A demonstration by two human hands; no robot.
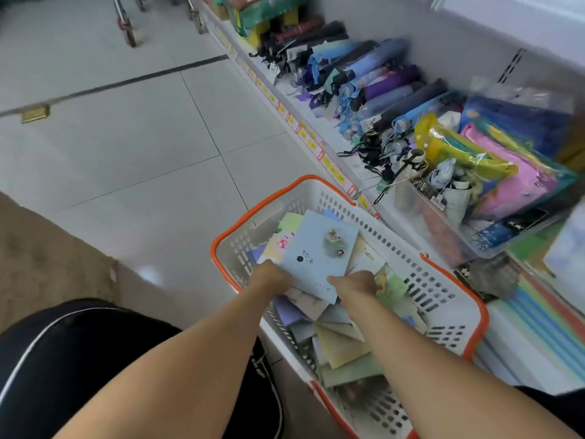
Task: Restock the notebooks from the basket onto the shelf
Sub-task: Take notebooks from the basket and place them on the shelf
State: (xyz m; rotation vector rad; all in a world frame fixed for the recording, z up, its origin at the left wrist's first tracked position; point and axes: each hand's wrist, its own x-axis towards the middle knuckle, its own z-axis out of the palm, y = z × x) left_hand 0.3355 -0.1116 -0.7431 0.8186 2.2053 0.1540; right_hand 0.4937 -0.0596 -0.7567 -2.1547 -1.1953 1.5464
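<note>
A white basket with an orange rim (449, 299) stands on the floor against the low shelf (316, 118) and holds several thin notebooks. On top lies a light blue notebook (319, 251) with small cartoon pictures. My left hand (272, 275) grips its near left edge and my right hand (356, 282) grips its near right edge. Both hands' fingers are tucked under the notebooks and mostly hidden. Green, yellow and purple notebooks (342, 340) are piled loosely below it.
The shelf on the right carries rows of folded umbrellas (373, 87), a clear bin (443, 223) of packaged items, and bright plastic pouches (493, 163). Flat striped stacks (544, 315) lie on the shelf near the basket. Tiled floor spreads left; cart wheels (126, 26) stand far off.
</note>
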